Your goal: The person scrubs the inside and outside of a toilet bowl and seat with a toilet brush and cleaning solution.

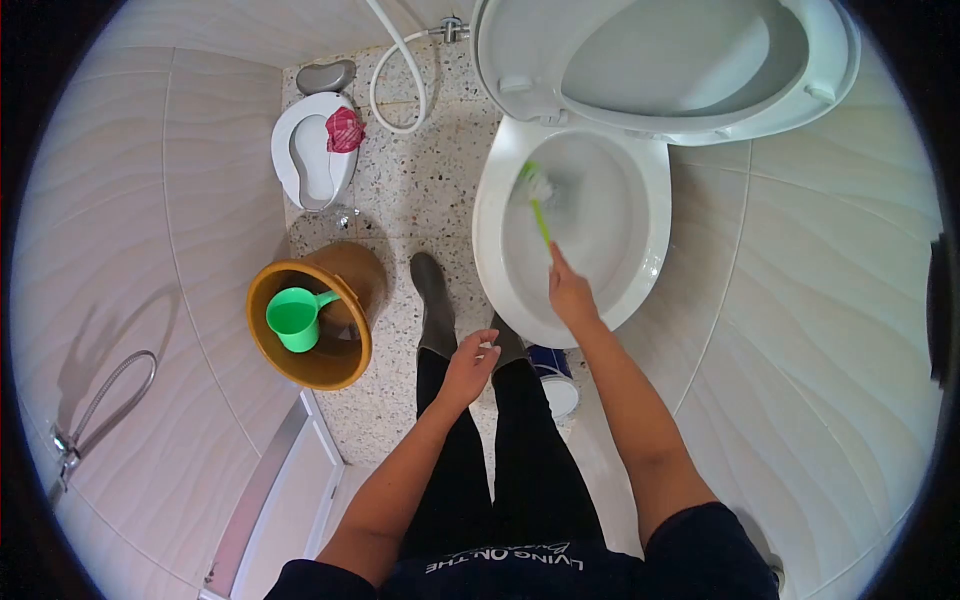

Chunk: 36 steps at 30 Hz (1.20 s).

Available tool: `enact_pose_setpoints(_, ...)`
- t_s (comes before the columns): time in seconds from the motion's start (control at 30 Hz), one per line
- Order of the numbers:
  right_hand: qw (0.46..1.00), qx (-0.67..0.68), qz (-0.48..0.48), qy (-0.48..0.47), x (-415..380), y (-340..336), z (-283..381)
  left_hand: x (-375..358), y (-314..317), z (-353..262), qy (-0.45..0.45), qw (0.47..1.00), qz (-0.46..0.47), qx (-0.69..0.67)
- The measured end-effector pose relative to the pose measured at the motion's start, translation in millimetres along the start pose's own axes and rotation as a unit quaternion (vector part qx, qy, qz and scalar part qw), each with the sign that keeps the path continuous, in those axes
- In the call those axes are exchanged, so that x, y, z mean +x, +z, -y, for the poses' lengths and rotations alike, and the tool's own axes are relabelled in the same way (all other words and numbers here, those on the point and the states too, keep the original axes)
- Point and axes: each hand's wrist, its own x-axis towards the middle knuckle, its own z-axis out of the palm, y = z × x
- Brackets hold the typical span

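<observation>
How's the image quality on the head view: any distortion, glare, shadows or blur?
Head view: fisheye bending, with black corners; soft, fairly even light; small glints on the toilet bowl's rim; shadow beside the wall hose; brush head indistinct, cause unclear.

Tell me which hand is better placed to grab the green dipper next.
Probably the left hand: it's empty and nearer the green dipper, which sits in the brown bucket on that side. The right hand is holding the toilet brush in the toilet bowl.
</observation>
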Motion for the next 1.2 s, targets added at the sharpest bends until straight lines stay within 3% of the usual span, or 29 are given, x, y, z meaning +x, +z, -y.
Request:
enact_pose_setpoints(0.07,0.999,0.016,-0.034,0.008,8.6,-2.5,-0.6,-4.8,-1.7,-1.2,-0.01,1.0,0.003,-0.002)
enact_pose_setpoints(0.2,0.971,-0.207,0.11,0.055,-71.6,-36.2,-33.4,-5.7,-2.1,-5.2,-0.021,1.0,0.004,-0.015)
enact_pose_setpoints(0.27,0.946,-0.251,0.187,0.082,-99.4,-62.8,-33.5,-2.8,-1.7,-3.7,-0.012,1.0,0.004,-0.014)
enact_pose_setpoints(0.4,0.933,-0.311,0.172,0.056,-65.1,-73.7,-55.2,-3.9,-0.2,-3.9,0.0,1.0,-0.002,-0.019)
enact_pose_setpoints(0.47,0.954,-0.278,0.072,0.084,-26.8,-76.8,-53.7,-5.8,-1.4,-1.6,-0.006,1.0,-0.011,-0.024)
enact_pose_setpoints(0.57,0.947,-0.297,0.081,0.093,-11.6,-83.3,-34.4,-7.5,-6.0,1.8,-0.004,0.999,-0.019,-0.041)
enact_pose_setpoints(0.7,0.923,-0.359,0.122,0.067,-63.3,-72.9,-32.7,-14.0,-10.9,5.2,-0.016,0.998,-0.026,-0.059)
enact_pose_setpoints(0.77,0.93,-0.286,0.226,0.037,-79.4,-65.9,-39.6,-14.1,-11.2,9.1,-0.016,0.998,-0.03,-0.058)
enact_pose_setpoints(0.8,0.928,-0.292,0.226,0.035,-76.0,-61.1,-38.7,-13.1,-10.8,11.3,-0.017,0.997,-0.014,-0.067)
enact_pose_setpoints(0.87,0.976,-0.05,0.209,0.037,-69.3,-48.0,-20.0,-12.7,-9.1,10.4,-0.019,0.996,-0.005,-0.082)
enact_pose_setpoints(0.9,0.975,-0.054,0.212,0.034,-56.4,-46.3,-9.9,-12.7,-7.3,8.2,-0.019,0.996,-0.001,-0.081)
enact_pose_setpoints(0.93,0.972,0.048,0.21,0.097,-36.5,-48.8,7.1,-11.9,-5.3,6.2,-0.019,0.997,0.003,-0.08)
enact_pose_setpoints(0.97,0.954,0.15,0.205,0.16,-26.5,-46.0,17.7,-10.6,-2.9,6.3,-0.022,0.996,0.001,-0.082)
enact_pose_setpoints(1.1,0.924,0.297,0.163,0.179,-43.4,-10.3,19.7,-9.2,0.3,12.5,-0.014,0.995,0.002,-0.099)
enact_pose_setpoints(1.17,0.778,0.49,0.213,0.33,-79.2,-6.6,10.1,-10.0,3.3,14.8,-0.007,0.995,0.001,-0.097)
enact_pose_setpoints(1.2,0.78,0.488,0.21,0.33,-92.6,-4.3,-1.5,-10.7,1.9,15.9,-0.001,0.996,-0.002,-0.092)
